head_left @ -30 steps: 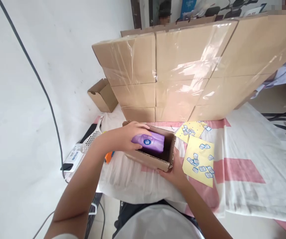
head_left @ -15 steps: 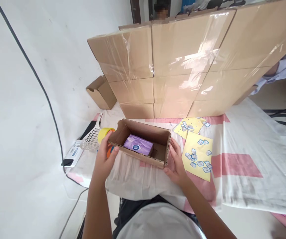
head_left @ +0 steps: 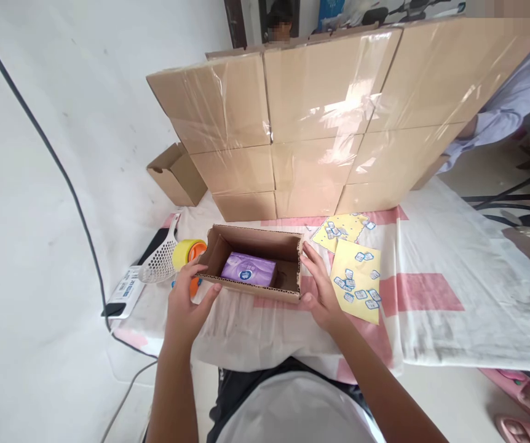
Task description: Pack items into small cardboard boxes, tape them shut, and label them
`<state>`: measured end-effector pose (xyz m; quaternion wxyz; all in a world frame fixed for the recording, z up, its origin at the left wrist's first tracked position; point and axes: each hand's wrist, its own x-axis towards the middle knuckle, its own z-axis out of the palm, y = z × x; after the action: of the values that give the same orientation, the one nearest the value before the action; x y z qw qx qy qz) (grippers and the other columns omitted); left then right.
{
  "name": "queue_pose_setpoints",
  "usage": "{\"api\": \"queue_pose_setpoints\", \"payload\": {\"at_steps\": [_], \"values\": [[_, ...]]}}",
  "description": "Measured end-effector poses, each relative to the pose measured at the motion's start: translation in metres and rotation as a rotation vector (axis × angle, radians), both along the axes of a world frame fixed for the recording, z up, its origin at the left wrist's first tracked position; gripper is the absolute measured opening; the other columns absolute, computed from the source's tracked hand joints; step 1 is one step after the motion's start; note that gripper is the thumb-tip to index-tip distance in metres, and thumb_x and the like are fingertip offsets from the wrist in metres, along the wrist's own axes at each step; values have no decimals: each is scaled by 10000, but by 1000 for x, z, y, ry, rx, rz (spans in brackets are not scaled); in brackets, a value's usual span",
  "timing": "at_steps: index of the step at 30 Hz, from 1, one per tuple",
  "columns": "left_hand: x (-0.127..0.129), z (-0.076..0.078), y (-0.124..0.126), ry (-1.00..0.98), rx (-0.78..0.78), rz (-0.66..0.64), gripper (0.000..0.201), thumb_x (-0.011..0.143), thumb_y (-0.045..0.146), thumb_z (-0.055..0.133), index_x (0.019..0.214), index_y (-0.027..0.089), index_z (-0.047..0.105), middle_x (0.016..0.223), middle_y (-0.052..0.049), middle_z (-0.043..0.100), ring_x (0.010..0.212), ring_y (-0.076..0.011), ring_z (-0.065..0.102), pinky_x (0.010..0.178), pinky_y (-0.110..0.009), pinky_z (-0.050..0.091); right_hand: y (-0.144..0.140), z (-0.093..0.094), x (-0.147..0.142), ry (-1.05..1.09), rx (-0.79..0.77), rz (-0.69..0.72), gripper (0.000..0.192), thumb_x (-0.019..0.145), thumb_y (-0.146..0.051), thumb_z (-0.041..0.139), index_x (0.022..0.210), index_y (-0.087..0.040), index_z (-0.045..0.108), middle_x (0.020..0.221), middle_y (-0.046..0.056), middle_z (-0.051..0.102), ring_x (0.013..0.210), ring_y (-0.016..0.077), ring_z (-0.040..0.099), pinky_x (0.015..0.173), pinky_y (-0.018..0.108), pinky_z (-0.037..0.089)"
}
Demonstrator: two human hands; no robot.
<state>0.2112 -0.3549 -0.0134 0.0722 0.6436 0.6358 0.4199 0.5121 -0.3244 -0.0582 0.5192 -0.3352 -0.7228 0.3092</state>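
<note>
An open-topped cardboard box (head_left: 261,235) is held between my hands, low over the near part of the cloth-covered table. Inside it lies a purple tissue pack (head_left: 249,269) with a round dark-blue logo, nearer the left and front walls. My left hand (head_left: 186,304) grips the box's left end, fingers at the notched edge and thumb on the front left rim. Against the right end rests my right hand (head_left: 324,294), its fingers along the side and thumb by the front corner. Just beyond my left hand are a yellow tape roll (head_left: 182,253) and a white slotted skimmer (head_left: 160,261).
A wall of taped cartons (head_left: 311,123) stands across the table's back. Another open box (head_left: 179,178) sits at its left. Yellow sheets (head_left: 357,277) with small stickers lie to the right. A black cable (head_left: 69,184) hangs along the left wall. A co-worker's sleeve (head_left: 507,98) shows behind the cartons.
My view has shifted a little, so most things appear farther left. The box looks turned slightly straighter, still between both hands. More of the co-worker's sleeve and pink slippers show at the right.
</note>
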Motion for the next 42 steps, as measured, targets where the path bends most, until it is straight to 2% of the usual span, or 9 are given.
{"api": "queue_pose_setpoints", "payload": {"at_steps": [6,13,19,22,28,33,35,38,42], "values": [[-1,10,-4,115,64,-19,264,894,406,661,1077,220,620,1170,-87,703,1137,-270,665,930,-384,535,1,7,-4,-69,-121,29,586,1011,-599,355,1502,-302,471,1726,-6,28,1586,313,56,1284,536,156],[3,17,-6,94,-24,-140,354,911,401,648,1229,251,612,1163,-58,737,1144,-256,663,996,-408,508,14,15,-7,-21,-234,-23,455,1017,-539,420,1361,-289,582,1711,27,157,1576,272,165,1278,512,202],[13,26,-4,40,-175,43,593,867,491,664,1400,277,516,1026,-41,771,999,-287,704,822,-408,542,26,18,-10,-34,-267,-67,422,1007,-504,472,1358,-295,582,1664,56,301,1570,266,191,1272,523,213],[19,31,-1,33,-224,139,673,830,539,683,1431,292,506,1187,-77,724,980,-297,698,775,-404,548,32,16,-6,-24,-241,-92,344,1014,-480,458,1270,-298,600,1606,65,395,1543,264,262,1249,532,253],[28,26,12,-87,-214,147,672,840,518,693,1448,335,472,1405,-75,602,1189,-312,624,968,-462,522,46,34,5,-259,-196,-42,186,947,-313,553,1116,-319,631,1414,52,532,1415,313,384,1157,574,326],[38,9,25,-145,-127,168,766,839,474,708,1515,287,399,1435,-129,519,1299,-309,539,1092,-491,458,53,28,-9,235,-300,68,204,955,-308,518,1155,-337,487,1292,25,566,1247,220,549,1086,466,452],[40,6,26,-88,-92,172,838,830,461,717,1553,252,347,1507,-164,419,1403,-331,436,1161,-520,385,52,19,-13,382,-351,61,284,988,-377,499,1259,-373,414,1400,14,526,1301,202,529,1103,453,453],[44,12,21,91,-58,115,805,880,409,664,1585,285,295,1650,-140,247,1521,-350,257,1216,-565,275,48,9,-8,285,-345,33,424,1006,-477,476,1412,-386,392,1548,15,427,1441,215,407,1214,473,334],[57,25,14,410,14,-42,624,967,177,448,1567,320,353,1657,-70,330,1526,-288,298,1249,-574,148,48,6,7,130,-217,-13,430,1000,-539,468,1383,-349,515,1479,36,498,1440,238,410,1252,465,274]]}}
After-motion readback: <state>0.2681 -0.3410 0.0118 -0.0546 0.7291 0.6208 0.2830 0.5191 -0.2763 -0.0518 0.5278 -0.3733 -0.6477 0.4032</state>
